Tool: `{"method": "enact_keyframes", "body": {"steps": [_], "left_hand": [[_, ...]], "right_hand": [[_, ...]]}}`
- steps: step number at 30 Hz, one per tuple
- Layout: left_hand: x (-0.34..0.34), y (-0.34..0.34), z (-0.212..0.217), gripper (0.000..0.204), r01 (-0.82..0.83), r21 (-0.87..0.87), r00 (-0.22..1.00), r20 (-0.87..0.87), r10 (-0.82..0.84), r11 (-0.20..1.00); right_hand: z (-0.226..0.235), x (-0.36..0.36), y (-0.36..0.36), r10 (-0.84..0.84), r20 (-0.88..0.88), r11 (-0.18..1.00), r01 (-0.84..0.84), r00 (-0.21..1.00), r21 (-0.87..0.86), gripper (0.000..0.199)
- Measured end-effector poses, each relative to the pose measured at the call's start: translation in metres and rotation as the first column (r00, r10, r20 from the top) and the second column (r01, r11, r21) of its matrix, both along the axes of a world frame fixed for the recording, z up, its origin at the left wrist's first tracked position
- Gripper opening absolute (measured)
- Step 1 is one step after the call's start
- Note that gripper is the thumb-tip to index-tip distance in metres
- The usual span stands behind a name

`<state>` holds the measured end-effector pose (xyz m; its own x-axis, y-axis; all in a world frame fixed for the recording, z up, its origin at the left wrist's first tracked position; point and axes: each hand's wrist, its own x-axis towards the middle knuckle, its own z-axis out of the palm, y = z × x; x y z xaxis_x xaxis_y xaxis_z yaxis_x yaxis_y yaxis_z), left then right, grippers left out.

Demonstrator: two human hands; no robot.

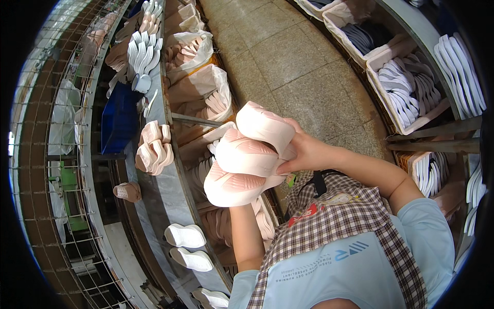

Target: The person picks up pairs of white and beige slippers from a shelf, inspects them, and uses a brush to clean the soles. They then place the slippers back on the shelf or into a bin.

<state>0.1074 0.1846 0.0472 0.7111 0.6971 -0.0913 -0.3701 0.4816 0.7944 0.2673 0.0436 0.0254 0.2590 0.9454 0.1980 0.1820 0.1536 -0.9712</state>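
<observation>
Currently pinching pink soles (247, 160) with the right hand (304, 150) from three o'clock; cannot tell the left hand's grip, hidden behind them towards six o'clock.

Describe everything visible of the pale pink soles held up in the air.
The pale pink soles look like thick, smooth-sided foam, with rounded ends and pinker, grooved hollows. At least three overlap in a fanned stack, tilted and raised off any surface. The right hand grips the ends at the picture's right; the left hand is hidden by the stack.
</observation>
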Motion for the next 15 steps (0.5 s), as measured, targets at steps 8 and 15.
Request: {"method": "enact_keyframes", "body": {"steps": [8, 15], "left_hand": [[0.001, -0.006, -0.004, 0.047, -0.002, 0.013, 1.000, -0.030, 0.002, 1.000], [-0.008, -0.023, 0.000, 0.046, -0.037, 0.058, 0.994, -0.101, 0.043, 0.998]], "right_hand": [[0.005, 0.001, -0.001, 0.024, -0.036, 0.999, -0.022, 0.999, 0.045, 0.094], [0.006, 0.021, 0.022, -0.222, 0.447, 0.901, 0.006, 0.866, 0.434, 0.076]]}}
